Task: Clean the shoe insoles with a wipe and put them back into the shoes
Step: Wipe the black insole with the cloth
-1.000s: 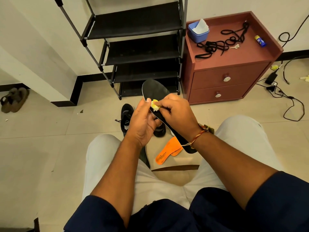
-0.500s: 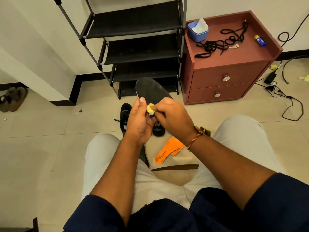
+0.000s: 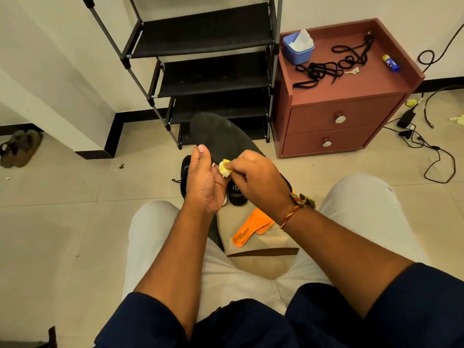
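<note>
Sandals [image 3: 20,149]: a brown pair at the far left, against the base of the wall, well apart from everything else.
Open floor, left: bare tile runs from the sandals to the person's left knee.
Shoes [image 3: 185,175]: a black pair on the floor just beyond the knees, mostly hidden behind the hands.
Left hand [image 3: 204,183]: grips the black insole at its left edge, thumb straight and pointing up; the fingers are hidden behind the insole.
Shoe rack [image 3: 208,74]: black shelves against the wall.
Black insole [image 3: 222,139]: held up and tilted between the hands, its rounded end showing in front of the rack's lowest shelves, its other end hidden behind the right wrist.
Wipe [image 3: 224,168]: a small yellow wad touching the insole's upper face, just beside the left palm.
Orange insoles [image 3: 247,231]: two lying overlapped on a tan surface between the knees.
Right hand [image 3: 259,179]: fingertips closed tightly, pinching the wipe.
Cabinet [image 3: 351,114]: red, touching the rack's right side; a blue tub [image 3: 297,51] and black laces [image 3: 326,67] sit on top.
Cables [image 3: 431,151]: loose on the floor right of the cabinet, near the right knee.
</note>
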